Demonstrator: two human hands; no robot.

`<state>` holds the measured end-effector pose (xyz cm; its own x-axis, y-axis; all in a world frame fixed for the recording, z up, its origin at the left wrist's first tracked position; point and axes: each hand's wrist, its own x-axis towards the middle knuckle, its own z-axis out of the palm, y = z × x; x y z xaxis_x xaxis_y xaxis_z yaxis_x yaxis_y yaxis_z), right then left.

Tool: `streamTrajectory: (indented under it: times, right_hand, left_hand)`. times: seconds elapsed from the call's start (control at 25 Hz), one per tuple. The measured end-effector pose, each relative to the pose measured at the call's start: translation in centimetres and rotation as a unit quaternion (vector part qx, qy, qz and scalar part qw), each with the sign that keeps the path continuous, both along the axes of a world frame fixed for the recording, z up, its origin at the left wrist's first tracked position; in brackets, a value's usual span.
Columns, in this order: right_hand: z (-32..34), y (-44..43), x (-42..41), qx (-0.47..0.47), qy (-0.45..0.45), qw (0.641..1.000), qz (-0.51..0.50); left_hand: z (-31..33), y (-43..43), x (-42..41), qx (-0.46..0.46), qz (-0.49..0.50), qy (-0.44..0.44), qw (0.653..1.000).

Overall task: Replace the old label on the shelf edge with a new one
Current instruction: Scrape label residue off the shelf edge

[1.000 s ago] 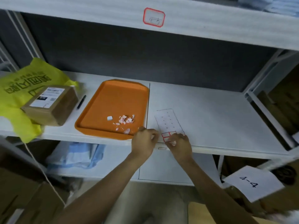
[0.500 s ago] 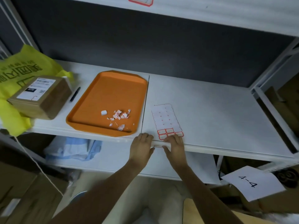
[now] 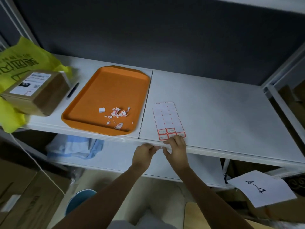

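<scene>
both hands at the shelf edge [image 3: 206,150], lower centre of frame. left hand [image 3: 143,156] has fingers curled in against the front lip; right hand [image 3: 177,150] lies over the lip with fingertips [image 3: 175,140] reaching the near end of the label sheet [image 3: 167,120]. a small pale bit shows between the two hands on the lip, likely the label being set, but too small to confirm. cannot tell if either hand is pinching it or only pressing.

sheet lies just right of the orange tray [image 3: 109,100]; only its bottom rows hold red-bordered labels. torn label scraps [image 3: 118,113] sit in the tray, centre frame.

judgement: step in hand is seating the new label on the lip. do it well by levelling it to the edge line, anchoring one end, then smoothing across to the other to avoid creases. risk: skewed placement, or a corner left lifted.
</scene>
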<state>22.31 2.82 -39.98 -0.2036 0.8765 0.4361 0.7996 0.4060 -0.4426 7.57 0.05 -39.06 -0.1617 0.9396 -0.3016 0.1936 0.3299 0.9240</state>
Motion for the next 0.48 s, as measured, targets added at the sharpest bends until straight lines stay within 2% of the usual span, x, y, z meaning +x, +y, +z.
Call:
streamTrajectory:
  times: [0.12,0.2,0.48]
  right_hand:
    - [-0.57,0.16,0.82,0.025,-0.001,0.999,0.028]
    - [-0.65,0.59,1.07,0.03,-0.003,0.999,0.042]
    - [-0.76,0.85,0.84,0.029,-0.003,0.999,0.032]
  left_hand:
    - [-0.23,0.08,0.03,0.031,-0.07,0.145,0.987]
    - [-0.25,0.14,-0.05,0.031,-0.093,0.203,0.974]
    - [-0.43,-0.09,-0.04,0.04,-0.07,0.273,0.959]
